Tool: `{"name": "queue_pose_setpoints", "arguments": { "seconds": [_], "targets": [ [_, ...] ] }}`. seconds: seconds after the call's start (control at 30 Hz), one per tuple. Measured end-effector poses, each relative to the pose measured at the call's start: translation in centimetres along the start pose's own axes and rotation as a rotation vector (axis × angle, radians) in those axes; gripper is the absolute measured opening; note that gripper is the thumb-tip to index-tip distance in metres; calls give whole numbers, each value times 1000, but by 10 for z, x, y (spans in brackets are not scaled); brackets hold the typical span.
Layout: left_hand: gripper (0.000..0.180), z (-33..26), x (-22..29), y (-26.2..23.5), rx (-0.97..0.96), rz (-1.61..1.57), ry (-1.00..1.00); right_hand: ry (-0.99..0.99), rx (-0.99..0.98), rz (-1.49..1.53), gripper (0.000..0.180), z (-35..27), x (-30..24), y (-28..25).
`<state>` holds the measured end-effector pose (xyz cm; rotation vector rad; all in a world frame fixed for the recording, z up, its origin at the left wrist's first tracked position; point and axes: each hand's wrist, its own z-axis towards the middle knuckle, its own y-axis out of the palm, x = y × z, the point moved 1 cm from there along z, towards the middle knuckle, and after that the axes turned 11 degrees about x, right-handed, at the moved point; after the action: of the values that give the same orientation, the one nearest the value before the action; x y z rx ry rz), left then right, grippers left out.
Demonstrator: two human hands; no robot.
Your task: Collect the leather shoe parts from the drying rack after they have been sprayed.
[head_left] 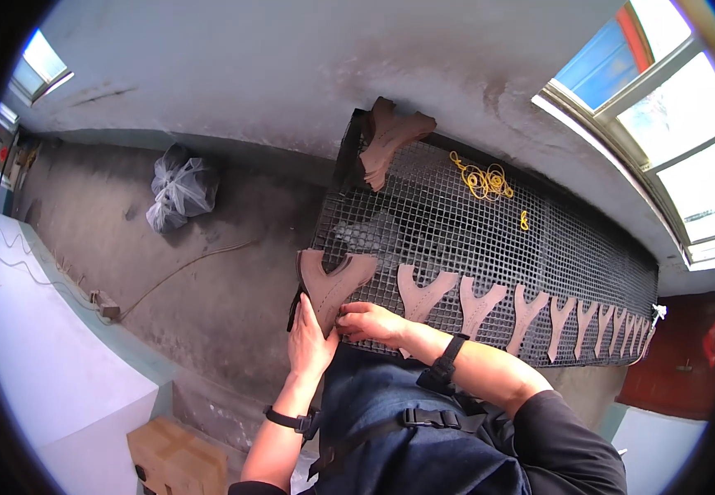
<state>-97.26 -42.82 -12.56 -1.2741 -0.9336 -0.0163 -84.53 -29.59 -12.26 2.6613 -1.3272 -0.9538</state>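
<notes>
A stack of brown Y-shaped pieces (337,285), perhaps leather or fabric with rows of small holes, lies at the near left corner of a black mesh rack (423,219). My left hand (310,345) wraps around the stack's narrow lower end, fingers along its left side. Curled against the right edge of that end is my right hand (370,322), its fingertips bunched; whatever they pinch is hidden. To the right, single Y-shaped pieces (479,307) lie spread in a row along the rack's near edge.
Another pile of brown pieces (392,140) rests at the rack's far left corner. Yellow cord (487,181) lies loosely coiled on the mesh. A clear plastic bag (180,191) sits on the floor to the left; a cardboard box (178,458) is at lower left. A wall runs behind the rack.
</notes>
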Motion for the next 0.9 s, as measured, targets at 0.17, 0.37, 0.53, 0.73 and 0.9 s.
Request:
{"name": "queue_pose_setpoints", "arguments": {
  "seconds": [0.17,0.37,0.53,0.73,0.9],
  "targets": [
    [105,18,13,-30,16,108,28,-69,-11,-207,47,-34,-15,-57],
    [81,126,64,-47,163,-269,353,-274,389,222,37,-83,-9,-140],
    [89,247,138,12,71,-110,228,-351,443,549,30,-117,21,-176],
    [114,320,176,79,-107,460,131,-359,464,613,30,-145,49,-185],
    [86,335,171,97,0,651,277,-346,472,583,34,-163,70,-203]
  ]
}}
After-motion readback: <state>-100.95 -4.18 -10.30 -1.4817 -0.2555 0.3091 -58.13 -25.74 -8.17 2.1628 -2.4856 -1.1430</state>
